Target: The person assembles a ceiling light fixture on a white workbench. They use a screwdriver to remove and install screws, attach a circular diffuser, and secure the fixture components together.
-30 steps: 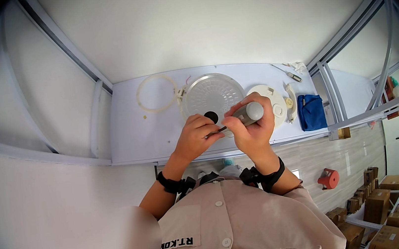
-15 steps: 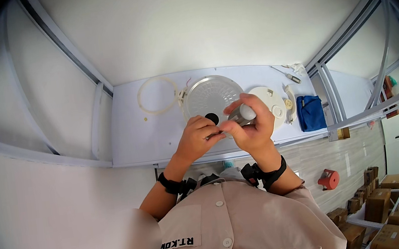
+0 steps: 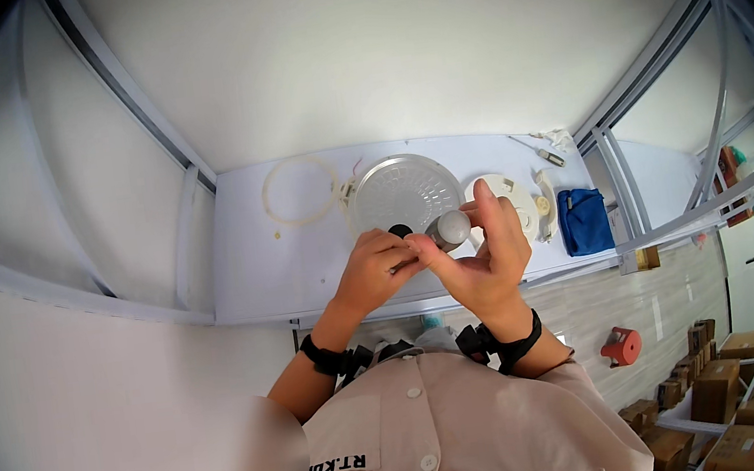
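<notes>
Over the near part of the table, my two hands meet in front of a round silvery metal dish [image 3: 405,192]. My right hand [image 3: 491,264] holds a grey cylinder with a rounded pale end [image 3: 451,228] between thumb and fingers, some fingers raised. My left hand [image 3: 375,266] is closed in a pinch beside it, fingertips near my right thumb. A small round black piece [image 3: 401,231] shows just beyond the left fingers. What the left hand pinches is mostly hidden. Right of the dish, a white round housing [image 3: 508,189] is partly behind my right hand.
A pale ring [image 3: 264,193] lies at the table's left, with a tiny yellow piece [image 3: 277,235] below it. On the right are a curved white part [image 3: 546,205], a screwdriver [image 3: 552,158] and a blue pouch [image 3: 585,221]. A red stool [image 3: 621,347] and cardboard boxes [image 3: 716,387] stand on the floor.
The grey cylinder has shifted slightly left and down, its rounded end turned. My right fingers have straightened and lifted. My left hand stays almost in place.
</notes>
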Action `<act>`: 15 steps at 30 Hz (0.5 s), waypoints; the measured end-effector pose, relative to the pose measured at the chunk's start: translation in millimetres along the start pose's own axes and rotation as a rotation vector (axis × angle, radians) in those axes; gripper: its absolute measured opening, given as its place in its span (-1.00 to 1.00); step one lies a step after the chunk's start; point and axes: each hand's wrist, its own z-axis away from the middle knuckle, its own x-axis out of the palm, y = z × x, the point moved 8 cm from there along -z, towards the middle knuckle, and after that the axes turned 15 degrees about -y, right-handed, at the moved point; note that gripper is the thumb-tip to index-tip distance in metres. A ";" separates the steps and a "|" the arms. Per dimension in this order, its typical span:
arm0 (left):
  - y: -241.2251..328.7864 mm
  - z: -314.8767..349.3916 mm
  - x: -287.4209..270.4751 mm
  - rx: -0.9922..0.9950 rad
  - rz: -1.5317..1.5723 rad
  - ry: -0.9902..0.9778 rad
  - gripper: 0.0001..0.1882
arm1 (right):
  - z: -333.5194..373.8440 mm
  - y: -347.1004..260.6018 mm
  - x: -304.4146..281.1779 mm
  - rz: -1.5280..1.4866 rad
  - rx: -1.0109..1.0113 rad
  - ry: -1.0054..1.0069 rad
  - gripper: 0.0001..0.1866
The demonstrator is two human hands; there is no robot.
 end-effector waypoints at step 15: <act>-6.9 0.6 6.4 -0.038 -0.005 -0.078 -0.80 | -1.7 9.1 10.1 -0.335 -0.021 -0.263 -0.55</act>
